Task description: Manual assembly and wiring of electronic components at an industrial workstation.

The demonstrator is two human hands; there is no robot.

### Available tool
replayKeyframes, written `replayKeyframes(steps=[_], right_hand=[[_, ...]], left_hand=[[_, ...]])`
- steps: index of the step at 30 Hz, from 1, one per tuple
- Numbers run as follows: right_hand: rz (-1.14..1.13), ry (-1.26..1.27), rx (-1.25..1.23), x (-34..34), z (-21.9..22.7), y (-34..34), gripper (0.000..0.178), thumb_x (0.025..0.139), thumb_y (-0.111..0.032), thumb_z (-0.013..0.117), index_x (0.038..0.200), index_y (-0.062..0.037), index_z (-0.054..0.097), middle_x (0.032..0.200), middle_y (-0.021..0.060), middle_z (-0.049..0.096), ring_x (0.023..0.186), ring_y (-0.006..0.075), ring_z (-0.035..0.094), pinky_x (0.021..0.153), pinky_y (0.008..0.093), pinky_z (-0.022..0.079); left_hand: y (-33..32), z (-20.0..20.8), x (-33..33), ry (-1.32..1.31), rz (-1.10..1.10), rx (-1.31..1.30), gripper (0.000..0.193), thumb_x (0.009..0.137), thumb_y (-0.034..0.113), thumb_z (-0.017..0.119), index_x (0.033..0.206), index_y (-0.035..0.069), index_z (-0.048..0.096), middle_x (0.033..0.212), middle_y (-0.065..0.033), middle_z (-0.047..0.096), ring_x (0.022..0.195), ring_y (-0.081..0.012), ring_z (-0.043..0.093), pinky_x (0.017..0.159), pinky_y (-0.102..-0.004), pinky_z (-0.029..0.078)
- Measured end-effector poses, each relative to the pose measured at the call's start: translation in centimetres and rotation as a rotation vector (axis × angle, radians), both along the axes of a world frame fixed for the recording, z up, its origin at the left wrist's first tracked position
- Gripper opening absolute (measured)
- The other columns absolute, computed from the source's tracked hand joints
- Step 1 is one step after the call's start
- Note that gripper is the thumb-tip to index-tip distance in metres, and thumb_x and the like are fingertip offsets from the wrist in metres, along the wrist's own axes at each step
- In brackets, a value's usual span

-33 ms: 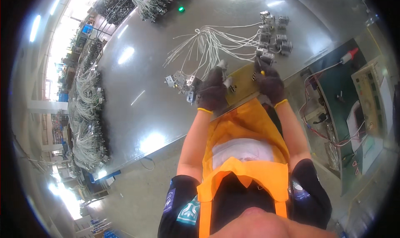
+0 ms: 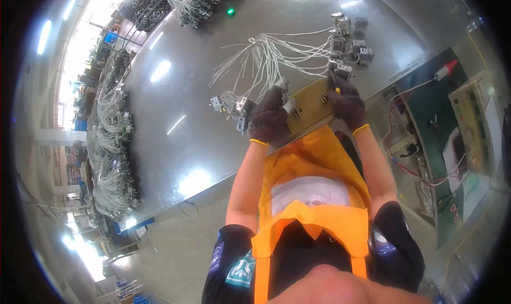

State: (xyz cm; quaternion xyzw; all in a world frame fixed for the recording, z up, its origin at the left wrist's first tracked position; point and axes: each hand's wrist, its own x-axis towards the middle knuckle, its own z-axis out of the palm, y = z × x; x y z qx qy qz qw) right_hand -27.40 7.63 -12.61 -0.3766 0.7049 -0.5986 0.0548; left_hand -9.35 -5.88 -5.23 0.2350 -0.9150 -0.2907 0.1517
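My left hand (image 2: 269,116), in a dark glove with a yellow cuff, is closed round a small grey metal motor (image 2: 289,105) at the table's near edge. Beside its knuckles lies a cluster of metal motors (image 2: 230,104) with white wires. My right hand (image 2: 347,104), gloved alike, has its fingers drawn together, with a small yellow bit (image 2: 338,90) showing at them. Its fingertips reach the nearest motor (image 2: 340,70) of another group; what they grip is hidden. Between both hands lies a yellowish plate (image 2: 310,108) bearing small dark metal terminals (image 2: 297,113).
A bundle of white wires (image 2: 261,48) spreads over the shiny metal table (image 2: 175,91). Many wired motors are heaped along the left edge (image 2: 113,144) and far left (image 2: 191,8). At right, a green-topped bench holds a beige instrument (image 2: 472,128) and a red-tipped probe (image 2: 446,71).
My right hand has shifted very slightly up and to the right. My left hand has barely moved and keeps its hold.
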Motion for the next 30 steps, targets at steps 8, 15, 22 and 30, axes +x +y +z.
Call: replayKeyframes(steps=[8, 15, 22, 30], right_hand=[[0.365, -0.754, 0.29, 0.9, 5.7, 3.8, 0.036, 0.094, -0.022, 0.058, 0.126, -0.0059, 0.063, 0.1, 0.0032, 0.069, 0.085, 0.0086, 0.062, 0.076, 0.0246, 0.05], [0.48, -0.226, 0.252, 1.5, 6.9, 4.8, 0.036, 0.092, -0.013, 0.06, 0.127, -0.0038, 0.061, 0.104, 0.0112, 0.069, 0.084, 0.0193, 0.067, 0.072, 0.0309, 0.054], [0.379, 0.454, 0.258, 2.4, 6.6, 4.3, 0.032, 0.092, -0.031, 0.058, 0.11, -0.0056, 0.068, 0.098, 0.0163, 0.07, 0.09, 0.0353, 0.065, 0.082, 0.0424, 0.051], [0.437, 0.634, 0.685, 3.5, 9.7, 1.0, 0.021, 0.092, -0.025, 0.055, 0.095, -0.0094, 0.069, 0.081, 0.0161, 0.067, 0.077, 0.0347, 0.065, 0.072, 0.044, 0.051]], left_hand=[[2.3, -0.4, 0.8, 0.098, 0.124, 0.495, 0.055, 0.092, 0.027, 0.064, 0.137, 0.003, 0.046, 0.116, -0.0178, 0.064, 0.109, -0.0285, 0.062, 0.092, -0.0365, 0.048], [4.8, -0.5, -0.7, 0.106, 0.273, 0.21, 0.064, 0.088, 0.031, 0.07, 0.14, 0.004, 0.043, 0.105, -0.0203, 0.062, 0.093, -0.0347, 0.063, 0.079, -0.0432, 0.05], [5.5, -3.4, -1.5, 0.146, 0.214, -0.086, 0.064, 0.086, 0.02, 0.065, 0.141, 0.001, 0.037, 0.116, -0.0251, 0.059, 0.101, -0.0429, 0.06, 0.081, -0.049, 0.049], [4.3, -3.7, -2.0, 0.184, 0.114, 0.001, 0.053, 0.085, 0.012, 0.059, 0.133, -0.003, 0.044, 0.106, -0.0289, 0.06, 0.098, -0.0441, 0.06, 0.081, -0.0482, 0.049]])
